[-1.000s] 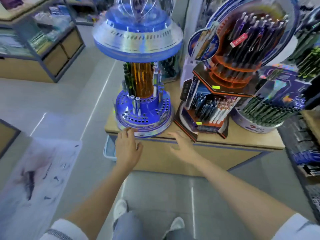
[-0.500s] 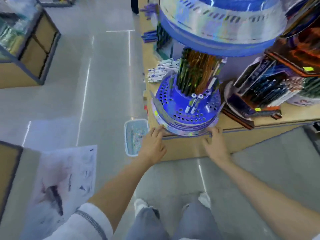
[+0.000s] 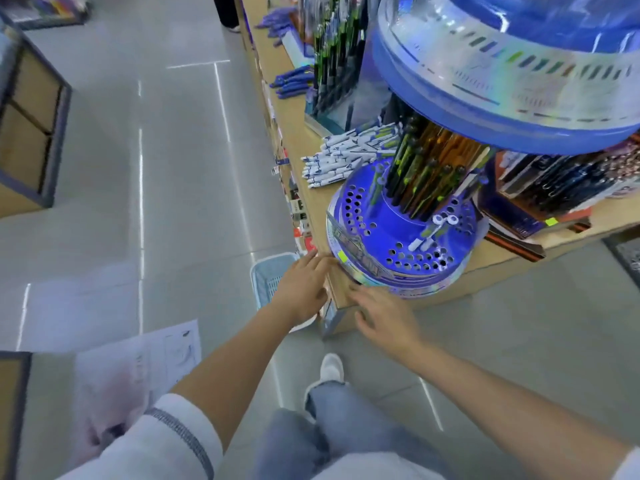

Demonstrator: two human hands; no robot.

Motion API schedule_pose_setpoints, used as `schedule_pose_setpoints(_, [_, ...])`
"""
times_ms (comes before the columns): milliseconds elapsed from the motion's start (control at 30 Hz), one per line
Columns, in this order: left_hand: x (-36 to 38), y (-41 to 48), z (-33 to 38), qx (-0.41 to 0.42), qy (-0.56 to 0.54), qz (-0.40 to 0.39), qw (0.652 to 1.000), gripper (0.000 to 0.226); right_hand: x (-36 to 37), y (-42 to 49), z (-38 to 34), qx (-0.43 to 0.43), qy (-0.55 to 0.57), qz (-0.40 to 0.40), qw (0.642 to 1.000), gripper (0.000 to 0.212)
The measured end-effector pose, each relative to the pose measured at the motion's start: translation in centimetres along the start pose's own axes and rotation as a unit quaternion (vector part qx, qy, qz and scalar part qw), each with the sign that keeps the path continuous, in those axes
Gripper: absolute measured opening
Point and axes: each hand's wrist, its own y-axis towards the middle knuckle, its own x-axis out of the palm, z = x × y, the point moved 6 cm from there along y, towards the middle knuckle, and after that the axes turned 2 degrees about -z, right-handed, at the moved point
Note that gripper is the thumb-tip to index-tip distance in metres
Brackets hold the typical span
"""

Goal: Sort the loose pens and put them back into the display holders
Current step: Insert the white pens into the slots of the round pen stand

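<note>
Grey shop tiles fill the aisle on the person's left, with a sheet of paper [image 3: 138,362] lying on them at 8 o'clock and a pale basket [image 3: 268,277] standing on the floor against the corner of a wooden counter [image 3: 320,202]. On that corner sits a round blue pen holder [image 3: 405,237], its base ringed with mostly unfilled holes; two white pens [image 3: 429,233] lean in it

The left hand [image 3: 301,292] lies with straight fingers touching the counter's corner edge, just beside the holder's rim. The right hand [image 3: 384,317] hangs with fingers spread and relaxed against the counter's front, just under the rim. Neither holds anything

The loose pens [image 3: 346,157] are a white-and-blue heap on the counter top at about 12 o'clock from the left hand, beyond the holder's base. Their long axes run roughly from 8 to 2 o'clock, tips toward the aisle. The left hand looks nearer, with a straight path along the counter edge

The heap sits close to the aisle-side edge, so a careless sweep could roll pens off. The holder's wide canopy overhangs at 1 o'clock; the aisle at 10 o'clock gives free room
</note>
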Motion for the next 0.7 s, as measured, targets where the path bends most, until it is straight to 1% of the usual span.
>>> schedule_pose_setpoints(67, [-0.1, 0.3, -0.8, 0.022, 0.033, -0.017, 0.999, 0.06, 0.1, 0.7, -0.2, 0.034, -0.001, -0.01, 0.999, 0.026])
schedule_pose_setpoints(167, [-0.5, 0.8, -1.7, 0.067, 0.042, -0.027, 0.996, 0.056, 0.2, 1.6, 0.1, 0.098, 0.012, -0.026, 0.995, 0.028])
schedule_pose_setpoints(267, [-1.3, 1.7, -2.4, 0.115, 0.032, -0.039, 0.992, 0.05, 0.1, 2.0, -0.7, 0.136, -0.004, -0.001, 0.991, 0.027])
schedule_pose_setpoints(333, [-1.9, 2.6, -3.5, 0.142, 0.032, -0.046, 0.988, 0.052, 0.5, 2.2, -1.2, 0.166, -0.011, 0.032, 0.985, 0.03])
schedule_pose_setpoints(367, [-2.1, 3.0, -4.2, 0.154, 0.037, -0.054, 0.986, 0.057, 0.6, 2.4, -1.3, 0.188, -0.019, 0.05, 0.981, 0.031])
schedule_pose_setpoints(433, [-2.2, 3.5, -5.4, 0.193, 0.056, -0.087, 0.976, 0.068, 0.8, 2.9, -2.4, 0.233, -0.032, 0.091, 0.968, 0.029])
schedule_pose_setpoints(533, [-2.7, 4.1, -6.9, 0.248, 0.103, -0.143, 0.953, 0.067, 0.2, 3.7, -5.1, 0.276, -0.067, 0.181, 0.942, 0.028])
schedule_pose_setpoints(600, [-3.4, 4.7, -8.1, 0.272, 0.122, -0.159, 0.941, 0.065, 0.8, 4.4, -6.2, 0.331, -0.056, 0.197, 0.921, 0.03])
schedule_pose_setpoints(667, [-4.6, 5.3, -8.6, 0.289, 0.11, -0.159, 0.938, 0.064, 2.0, 4.9, -6.5, 0.397, 0.011, 0.184, 0.899, 0.035])
schedule_pose_setpoints(700, [-5.3, 5.6, -8.9, 0.294, 0.125, -0.161, 0.934, 0.063, 2.7, 5.2, -6.7, 0.42, 0.039, 0.174, 0.89, 0.039])
